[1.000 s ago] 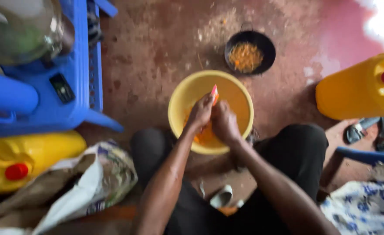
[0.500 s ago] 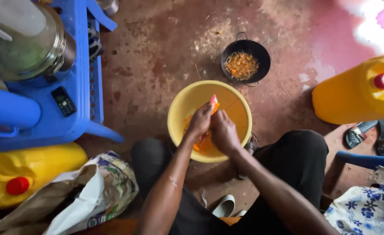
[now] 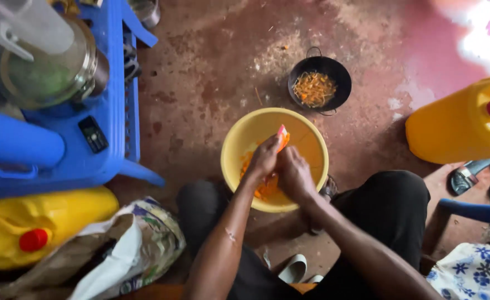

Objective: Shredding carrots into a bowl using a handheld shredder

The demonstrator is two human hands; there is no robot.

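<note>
Floor: rough, worn reddish concrete (image 3: 211, 72), mottled with pale scuffs and scattered orange shavings.
Bowl: round, smooth yellow plastic bowl (image 3: 311, 145) on the floor between the person's knees, orange shreds heaped inside.
Left hand: left hand (image 3: 264, 158) curled tight around an orange carrot (image 3: 283, 136), its tip poking up above the fingers over the bowl.
Right hand: right hand (image 3: 295, 175) closed, pressed against the left; what it grips is hidden.
Pan: small round black pan (image 3: 336, 75) with wire handles beyond the bowl, filled with thin orange peelings.
Sides: glossy blue plastic chair (image 3: 109, 105) at left; yellow jerrycan (image 3: 450, 128) with red cap at right.
</note>
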